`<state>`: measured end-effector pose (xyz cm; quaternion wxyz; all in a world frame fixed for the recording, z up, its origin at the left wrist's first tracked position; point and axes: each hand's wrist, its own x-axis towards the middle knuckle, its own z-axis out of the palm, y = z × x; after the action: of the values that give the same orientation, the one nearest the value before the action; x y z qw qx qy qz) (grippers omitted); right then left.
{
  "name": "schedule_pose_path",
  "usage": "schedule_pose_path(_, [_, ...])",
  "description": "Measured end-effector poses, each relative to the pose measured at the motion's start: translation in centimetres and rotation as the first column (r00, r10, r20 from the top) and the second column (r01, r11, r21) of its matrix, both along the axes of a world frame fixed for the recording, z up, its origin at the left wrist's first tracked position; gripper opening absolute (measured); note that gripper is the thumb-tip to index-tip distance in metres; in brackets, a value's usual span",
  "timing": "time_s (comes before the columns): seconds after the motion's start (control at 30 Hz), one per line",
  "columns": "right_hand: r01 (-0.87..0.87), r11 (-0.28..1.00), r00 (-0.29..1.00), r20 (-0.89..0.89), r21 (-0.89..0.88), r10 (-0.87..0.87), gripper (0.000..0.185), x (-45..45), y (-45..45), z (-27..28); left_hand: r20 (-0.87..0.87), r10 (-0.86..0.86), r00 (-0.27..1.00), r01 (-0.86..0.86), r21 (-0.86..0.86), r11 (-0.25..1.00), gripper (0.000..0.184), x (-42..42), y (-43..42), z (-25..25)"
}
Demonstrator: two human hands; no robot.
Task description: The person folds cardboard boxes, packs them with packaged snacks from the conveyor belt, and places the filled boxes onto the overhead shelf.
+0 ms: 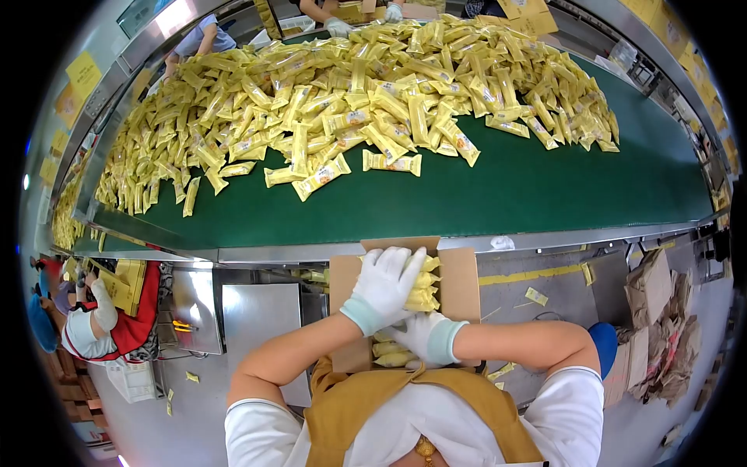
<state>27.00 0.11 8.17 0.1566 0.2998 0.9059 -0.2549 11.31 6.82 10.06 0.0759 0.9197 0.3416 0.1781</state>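
A cardboard box [459,282] with raised flaps stands at the table's near edge, in front of my body. Yellow packets [424,289] lie inside it in rows. My left hand [385,284], in a white glove, lies over the packets in the upper part of the box, fingers spread and pointing away from me. Lower down, my right hand [426,336], also gloved, reaches into the box beside the packets; its fingers are partly hidden under the left hand. A big heap of yellow packets [358,93] covers the far side of the green table [498,194].
Gloved hands of a person [338,27] show beyond the heap, and another person [204,37] is at the far left. A person in red and white [89,319] works at left. A metal table [261,327] adjoins the box; brown bags [654,335] pile up at right.
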Motion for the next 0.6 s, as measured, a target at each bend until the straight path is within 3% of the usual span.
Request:
schedule_pose_path(0.1, [0.050,0.998,0.966,0.255,-0.041,-0.038,0.074,-1.6,0.4,2.8,-0.209,0.055,0.976,-0.009,0.213,0.977,0.099,0.7,-0.2,-4.1])
schedule_pose_path(0.2, [-0.038,0.999,0.932,0.360,-0.006,0.038,0.074,-2.8,0.8,2.3,-0.357,-0.014,0.934,-0.066,-0.212,0.975,0.107,1.8,0.1,-4.6])
schedule_pose_path(0.23, [-0.096,0.995,0.918,0.384,-0.016,0.095,0.071,-3.1,1.2,1.9,-0.480,-0.133,0.867,-0.051,-0.351,0.935,0.115,2.2,1.0,-4.2])
schedule_pose_path(0.3, [-0.185,0.981,0.931,0.330,0.053,0.157,0.061,-2.4,1.5,0.8,-0.497,-0.244,0.832,-0.016,-0.462,0.887,0.118,2.1,1.9,-3.1])
schedule_pose_path(0.33, [-0.178,0.981,0.945,0.264,-0.074,0.191,0.056,-1.5,2.9,2.9,-0.498,-0.298,0.814,-0.002,-0.515,0.857,0.119,2.1,2.5,-2.0])
schedule_pose_path(0.4, [-0.179,0.930,0.968,0.113,-0.321,0.225,0.048,0.8,6.8,6.9,-0.359,-0.460,0.812,0.137,-0.649,0.749,0.094,0.4,4.8,0.8])
schedule_pose_path(0.43, [-0.132,0.906,0.977,-0.207,-0.402,0.050,0.042,2.8,8.4,6.7,-0.258,-0.528,0.809,0.217,-0.704,0.676,0.083,-0.9,6.2,2.0])
schedule_pose_path(0.47, [-0.121,0.863,0.861,-0.485,-0.491,-0.155,0.035,5.2,10.0,6.4,-0.152,-0.585,0.797,0.294,-0.749,0.595,0.073,-2.5,7.8,3.4])
schedule_pose_path(0.53, [0.161,0.726,0.684,-0.455,-0.668,-0.570,0.035,8.6,14.2,8.6,0.252,-0.397,0.883,0.386,-0.869,0.308,0.042,-6.1,11.9,7.3])
schedule_pose_path(0.6, [0.465,0.619,0.488,-0.400,-0.632,-0.775,0.029,9.5,18.6,8.3,0.449,-0.215,0.867,0.494,-0.718,0.490,0.037,-9.7,15.7,5.9])
